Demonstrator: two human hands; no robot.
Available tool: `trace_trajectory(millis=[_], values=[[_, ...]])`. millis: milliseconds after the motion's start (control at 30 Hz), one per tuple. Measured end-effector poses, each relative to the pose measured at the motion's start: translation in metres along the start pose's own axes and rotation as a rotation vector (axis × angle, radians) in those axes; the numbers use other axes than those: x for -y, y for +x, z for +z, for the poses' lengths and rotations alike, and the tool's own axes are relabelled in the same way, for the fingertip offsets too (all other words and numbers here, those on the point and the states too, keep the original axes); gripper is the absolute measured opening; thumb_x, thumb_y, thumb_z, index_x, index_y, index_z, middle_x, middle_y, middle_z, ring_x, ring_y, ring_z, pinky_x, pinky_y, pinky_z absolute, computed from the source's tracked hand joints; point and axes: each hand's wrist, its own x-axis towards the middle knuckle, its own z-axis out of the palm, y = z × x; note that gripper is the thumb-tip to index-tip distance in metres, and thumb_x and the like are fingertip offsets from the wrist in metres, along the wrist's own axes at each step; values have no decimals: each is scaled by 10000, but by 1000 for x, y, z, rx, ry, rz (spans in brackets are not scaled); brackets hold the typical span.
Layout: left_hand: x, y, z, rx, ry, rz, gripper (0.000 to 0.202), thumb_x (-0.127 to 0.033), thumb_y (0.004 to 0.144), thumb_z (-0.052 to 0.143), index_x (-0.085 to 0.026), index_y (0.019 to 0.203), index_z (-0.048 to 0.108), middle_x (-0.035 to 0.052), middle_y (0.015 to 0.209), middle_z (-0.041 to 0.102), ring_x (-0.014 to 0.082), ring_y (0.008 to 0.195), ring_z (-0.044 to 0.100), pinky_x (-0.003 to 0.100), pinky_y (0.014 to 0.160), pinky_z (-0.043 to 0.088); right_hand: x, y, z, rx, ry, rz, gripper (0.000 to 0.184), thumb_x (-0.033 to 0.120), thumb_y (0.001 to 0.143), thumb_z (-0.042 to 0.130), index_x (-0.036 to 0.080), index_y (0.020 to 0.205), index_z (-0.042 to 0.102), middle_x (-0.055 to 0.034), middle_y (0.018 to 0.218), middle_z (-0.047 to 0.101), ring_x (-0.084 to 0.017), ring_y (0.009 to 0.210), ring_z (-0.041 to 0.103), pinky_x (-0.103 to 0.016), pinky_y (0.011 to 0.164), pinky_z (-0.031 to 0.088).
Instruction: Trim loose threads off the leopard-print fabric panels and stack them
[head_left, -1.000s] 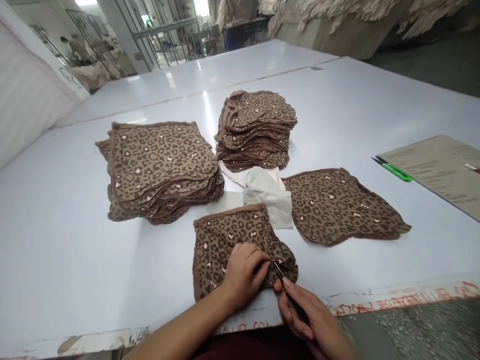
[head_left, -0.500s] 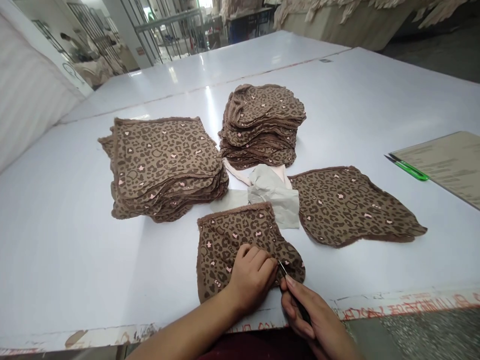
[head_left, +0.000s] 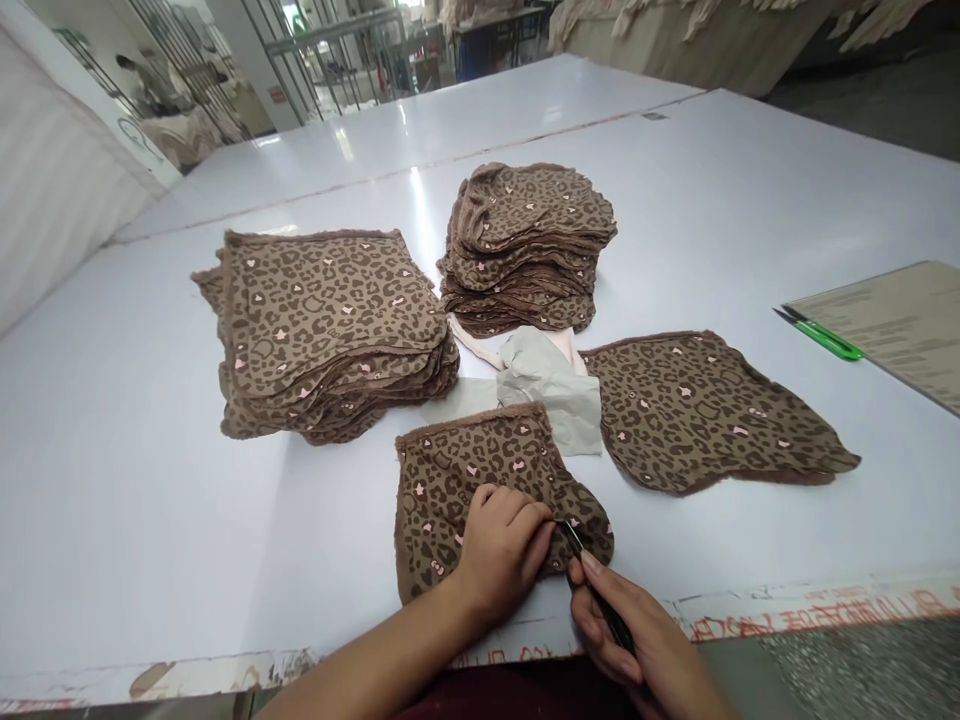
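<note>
A brown leopard-print fabric piece (head_left: 480,460), boot-shaped with a fuzzy edge, lies flat near the table's front edge. My left hand (head_left: 502,545) rests on it with curled fingers, pinching the cloth near its narrower right part. In my right hand (head_left: 622,620) is a slim black-handled tool (head_left: 609,612) with a thin pointed metal tip, closed in the fingers. Its tip meets the cloth right beside my left fingertips. Whether the tip is one blade or two, I cannot tell. Just behind the piece lies crumpled grey paper (head_left: 566,410).
Matching pieces form a stack (head_left: 330,320) at left and another stack (head_left: 529,240) farther back. A similar piece (head_left: 712,420) lies at right. Green-handled thread snips (head_left: 821,335) touch a brown board (head_left: 892,310). A fabric-filled bin (head_left: 675,50) stands behind the white table (head_left: 750,220).
My right hand and the black-handled tool have shifted slightly right and down. My left hand stays on the cloth. The whole view has moved a little.
</note>
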Motion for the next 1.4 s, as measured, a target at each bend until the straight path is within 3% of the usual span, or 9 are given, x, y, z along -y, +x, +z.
trace_trajectory(millis=[267, 533, 700, 800, 1033, 1400], values=[[1, 1, 1, 61, -6, -5, 132, -214, 885, 452, -197, 889, 584, 15, 818, 614, 138, 789, 536, 343, 780, 351, 4, -4, 1, -13, 32, 27, 418, 557, 746, 586, 151, 780, 493, 57, 484, 493, 22, 337, 183, -203, 410, 54], [-10, 6, 6, 63, 187, 51, 96, -200, 870, 470, -183, 836, 559, 13, 785, 594, 160, 748, 505, 365, 757, 346, -2, -3, -6, -28, 20, 15, 428, 575, 752, 566, 156, 789, 484, 52, 486, 503, 16, 333, 192, -198, 399, 67], [-11, 8, 10, 119, 87, -41, 93, -149, 858, 465, -181, 839, 551, 20, 825, 595, 165, 788, 524, 356, 765, 361, -1, -4, -9, -76, 8, -20, 455, 598, 719, 577, 161, 796, 476, 58, 479, 498, 13, 324, 191, -200, 395, 71], [-9, 6, 10, 107, 14, -44, 106, -137, 859, 454, -185, 863, 548, 17, 830, 599, 163, 793, 531, 359, 770, 356, 2, -6, -6, -61, 15, -44, 437, 576, 742, 572, 152, 800, 484, 56, 479, 502, 16, 330, 201, -193, 397, 74], [-7, 3, 10, 78, -43, -50, 110, -123, 846, 466, -190, 857, 553, 11, 809, 595, 164, 773, 519, 354, 760, 345, -3, 0, -7, -16, 31, -12, 546, 672, 637, 598, 155, 771, 483, 70, 435, 491, 21, 286, 184, -174, 340, 69], [-9, 3, 7, 69, -41, -95, 108, -146, 838, 481, -199, 862, 572, 5, 811, 606, 154, 793, 531, 366, 819, 350, -4, -3, -5, -23, 34, -14, 418, 564, 754, 565, 154, 789, 492, 58, 476, 500, 19, 321, 191, -176, 378, 81]])
